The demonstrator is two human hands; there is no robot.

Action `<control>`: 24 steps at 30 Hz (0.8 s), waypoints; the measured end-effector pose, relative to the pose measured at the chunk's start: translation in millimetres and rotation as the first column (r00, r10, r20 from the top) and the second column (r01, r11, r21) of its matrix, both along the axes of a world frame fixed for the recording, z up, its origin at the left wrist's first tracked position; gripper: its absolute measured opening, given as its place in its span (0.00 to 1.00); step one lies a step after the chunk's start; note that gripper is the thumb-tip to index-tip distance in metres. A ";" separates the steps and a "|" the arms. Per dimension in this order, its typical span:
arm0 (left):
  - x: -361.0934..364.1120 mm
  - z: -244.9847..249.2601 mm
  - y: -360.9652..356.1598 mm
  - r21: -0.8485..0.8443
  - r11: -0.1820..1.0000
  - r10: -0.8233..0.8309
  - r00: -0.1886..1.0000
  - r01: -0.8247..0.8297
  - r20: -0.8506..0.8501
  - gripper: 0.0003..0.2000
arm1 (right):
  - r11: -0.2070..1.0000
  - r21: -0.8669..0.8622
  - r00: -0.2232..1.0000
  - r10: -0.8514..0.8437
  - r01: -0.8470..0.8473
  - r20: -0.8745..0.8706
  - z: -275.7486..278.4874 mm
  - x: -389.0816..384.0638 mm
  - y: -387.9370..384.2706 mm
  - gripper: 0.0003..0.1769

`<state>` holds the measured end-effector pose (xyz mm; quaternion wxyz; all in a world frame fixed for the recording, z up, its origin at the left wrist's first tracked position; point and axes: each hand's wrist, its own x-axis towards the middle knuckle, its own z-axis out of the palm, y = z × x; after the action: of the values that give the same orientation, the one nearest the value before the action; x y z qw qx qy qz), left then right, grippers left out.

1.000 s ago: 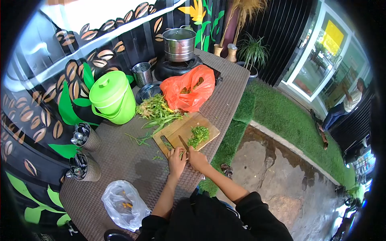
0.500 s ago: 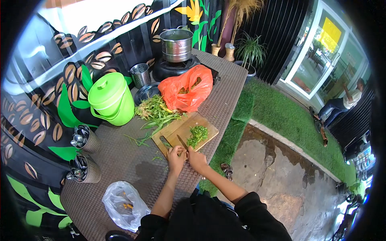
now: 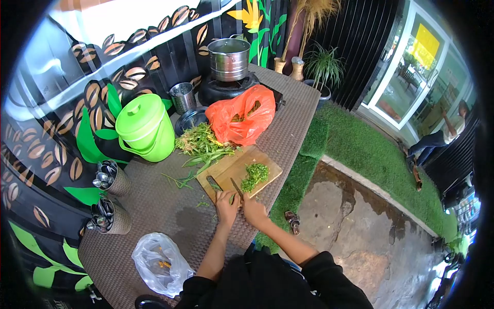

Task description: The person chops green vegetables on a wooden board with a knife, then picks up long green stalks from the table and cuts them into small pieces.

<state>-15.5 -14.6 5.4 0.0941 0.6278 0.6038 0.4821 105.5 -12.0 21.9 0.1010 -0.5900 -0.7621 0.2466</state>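
A wooden cutting board point(image 3: 226, 169) lies at an angle on the brown woven table. Chopped greens point(image 3: 255, 176) are heaped on its right half. My right hand point(image 3: 253, 211) is closed round the handle of a knife point(image 3: 236, 186), whose blade points up and left over the board. Close beside it, at the board's near edge, my left hand point(image 3: 227, 207) has its fingers bent and pressed together; what they hold, if anything, is too small to tell. Uncut leafy greens point(image 3: 200, 143) lie past the board's far left, touching a red plastic bag point(image 3: 247, 121).
A green lidded bucket point(image 3: 146, 129), a metal cup point(image 3: 182, 98) and a pot point(image 3: 229, 61) on a stove stand farther back. Two cutlery holders point(image 3: 119, 183) are at the left, a clear plastic bag point(image 3: 162, 265) nearer me. A person point(image 3: 445, 135) is at the far right.
The whole view has shifted slightly. Both hands remain close together at the board's near edge, with my right hand and the knife a little lower against the board.
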 end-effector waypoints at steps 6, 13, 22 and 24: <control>-0.7 -1.3 -0.3 -0.061 0.998 -0.001 0.998 0.005 0.063 0.06 | 0.983 0.183 0.999 0.019 -0.026 0.043 -12.5 -9.4 15.2 0.11; 2.6 6.4 -1.6 -0.113 0.993 -0.015 0.980 0.038 0.196 0.11 | 0.987 0.125 0.994 0.092 -0.099 0.061 -1.4 4.0 11.5 0.10; 2.1 5.6 -3.0 -0.126 0.992 -0.012 0.994 0.026 0.107 0.09 | 0.998 0.034 0.998 0.061 -0.061 -0.022 15.9 3.5 20.4 0.10; 3.1 6.5 -2.4 -0.126 0.992 -0.003 0.994 0.016 0.107 0.09 | 0.986 0.068 0.987 0.149 -0.152 0.053 23.9 8.2 18.7 0.10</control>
<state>-12.3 -17.0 11.9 0.1682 0.5968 0.6241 0.4755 113.7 6.7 45.8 0.0850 -0.5325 -0.8151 0.2117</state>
